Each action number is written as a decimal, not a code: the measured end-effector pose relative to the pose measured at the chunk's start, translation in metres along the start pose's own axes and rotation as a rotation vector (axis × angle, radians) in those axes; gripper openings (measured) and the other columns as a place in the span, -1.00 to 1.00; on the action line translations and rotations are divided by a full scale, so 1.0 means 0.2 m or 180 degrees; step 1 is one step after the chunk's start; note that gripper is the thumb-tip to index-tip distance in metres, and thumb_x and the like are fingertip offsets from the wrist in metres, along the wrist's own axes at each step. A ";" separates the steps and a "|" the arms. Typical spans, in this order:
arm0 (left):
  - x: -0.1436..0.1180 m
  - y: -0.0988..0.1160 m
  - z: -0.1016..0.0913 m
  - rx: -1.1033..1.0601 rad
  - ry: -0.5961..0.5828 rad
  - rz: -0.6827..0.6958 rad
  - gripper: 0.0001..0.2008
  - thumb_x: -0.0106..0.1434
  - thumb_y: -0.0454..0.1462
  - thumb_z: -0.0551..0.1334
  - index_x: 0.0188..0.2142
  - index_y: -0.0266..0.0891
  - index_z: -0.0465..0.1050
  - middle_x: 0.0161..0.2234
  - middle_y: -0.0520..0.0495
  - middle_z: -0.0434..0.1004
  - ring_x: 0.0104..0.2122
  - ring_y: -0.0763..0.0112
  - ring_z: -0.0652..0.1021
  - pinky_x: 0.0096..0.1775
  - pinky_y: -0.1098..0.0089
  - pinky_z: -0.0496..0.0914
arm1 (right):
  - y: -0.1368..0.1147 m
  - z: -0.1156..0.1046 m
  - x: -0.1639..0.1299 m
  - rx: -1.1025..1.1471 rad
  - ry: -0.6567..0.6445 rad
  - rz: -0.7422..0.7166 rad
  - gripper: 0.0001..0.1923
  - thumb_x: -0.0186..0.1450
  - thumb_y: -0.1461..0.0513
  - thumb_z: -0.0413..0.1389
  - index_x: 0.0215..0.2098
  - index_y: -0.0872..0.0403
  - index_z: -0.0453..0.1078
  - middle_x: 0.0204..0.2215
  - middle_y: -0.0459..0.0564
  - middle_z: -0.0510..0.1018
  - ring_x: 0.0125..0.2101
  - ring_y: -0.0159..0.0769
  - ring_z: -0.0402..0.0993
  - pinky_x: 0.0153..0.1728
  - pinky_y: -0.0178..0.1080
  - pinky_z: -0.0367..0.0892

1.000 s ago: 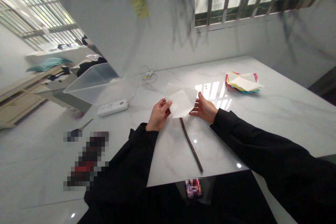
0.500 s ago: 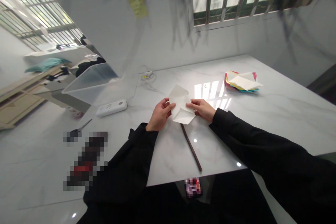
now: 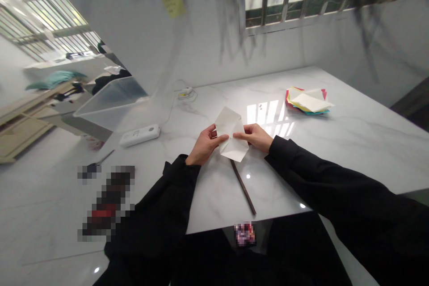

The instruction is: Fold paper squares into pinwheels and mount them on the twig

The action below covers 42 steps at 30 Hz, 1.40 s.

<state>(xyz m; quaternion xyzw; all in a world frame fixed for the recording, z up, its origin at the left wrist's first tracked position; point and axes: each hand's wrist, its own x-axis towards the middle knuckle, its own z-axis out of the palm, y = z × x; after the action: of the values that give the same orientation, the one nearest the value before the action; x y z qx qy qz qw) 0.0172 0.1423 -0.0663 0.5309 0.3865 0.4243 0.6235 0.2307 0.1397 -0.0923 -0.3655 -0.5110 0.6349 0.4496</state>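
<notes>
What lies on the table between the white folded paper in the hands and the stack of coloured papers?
Nothing: in the head view, the marble table between the white folded paper and the stack of coloured papers is bare, showing only window reflections.

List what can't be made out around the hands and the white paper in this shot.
- Head view: the far end of the dark stick is hidden under the folded white paper.
- Left hand and right hand: fingertips behind the paper are covered by it.
- Yellow note on the wall: blurred, writing unreadable.
- Two patches at the table's near edge are pixelated.
</notes>
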 end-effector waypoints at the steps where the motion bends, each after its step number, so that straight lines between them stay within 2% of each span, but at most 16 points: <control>1: 0.00 0.00 0.00 0.0029 -0.0003 0.0018 -0.35 0.08 -0.22 0.55 0.15 -0.29 0.50 -0.12 -0.26 0.70 -0.14 0.05 0.69 -0.08 0.17 0.56 | 0.00 0.00 0.00 -0.0034 0.0012 -0.0019 -0.57 0.11 -0.03 0.45 -0.22 0.12 0.66 -0.29 0.03 0.72 -0.36 -0.24 0.61 -0.30 -0.24 0.47; 21: -0.02 0.02 0.02 0.0135 -0.0067 0.0063 -0.37 0.05 -0.22 0.57 0.12 -0.29 0.52 -0.10 -0.26 0.70 -0.08 0.02 0.67 -0.03 0.14 0.53 | -0.01 0.01 -0.01 -0.0108 0.0057 -0.0015 -0.61 0.10 0.01 0.46 -0.26 0.12 0.65 -0.30 0.04 0.73 -0.35 -0.21 0.63 -0.28 -0.20 0.51; 28: 0.00 0.01 0.02 0.0182 -0.0031 -0.0051 -0.40 0.20 -0.07 0.48 0.15 -0.30 0.50 -0.10 -0.25 0.70 -0.15 0.11 0.69 -0.10 0.21 0.56 | 0.02 -0.01 0.01 -0.0154 0.0173 -0.0165 -0.58 0.13 -0.01 0.44 -0.21 0.14 0.65 -0.26 0.08 0.72 -0.33 -0.22 0.63 -0.28 -0.20 0.51; 33: 0.01 -0.01 0.00 0.0318 -0.0109 -0.0053 -0.35 0.16 -0.12 0.51 0.17 -0.37 0.46 -0.11 -0.28 0.70 -0.20 0.16 0.69 -0.13 0.22 0.57 | 0.02 -0.01 0.02 -0.0141 0.0131 -0.0120 -0.53 0.10 -0.02 0.46 -0.20 0.16 0.64 -0.27 0.09 0.72 -0.31 -0.19 0.63 -0.26 -0.18 0.52; 42: 0.01 -0.01 0.00 0.0510 -0.0219 0.0228 -0.47 0.15 -0.15 0.50 0.05 -0.34 0.54 -0.09 -0.26 0.71 -0.13 0.14 0.68 -0.08 0.19 0.57 | 0.01 -0.02 0.01 -0.0232 0.0101 -0.0053 -0.58 0.12 0.01 0.45 -0.23 0.16 0.64 -0.30 0.06 0.72 -0.33 -0.23 0.62 -0.29 -0.23 0.49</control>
<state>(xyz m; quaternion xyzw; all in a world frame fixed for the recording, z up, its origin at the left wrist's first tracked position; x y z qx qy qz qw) 0.0175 0.1449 -0.0690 0.6069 0.3783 0.3956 0.5763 0.2331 0.1433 -0.0959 -0.3874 -0.5296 0.6063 0.4492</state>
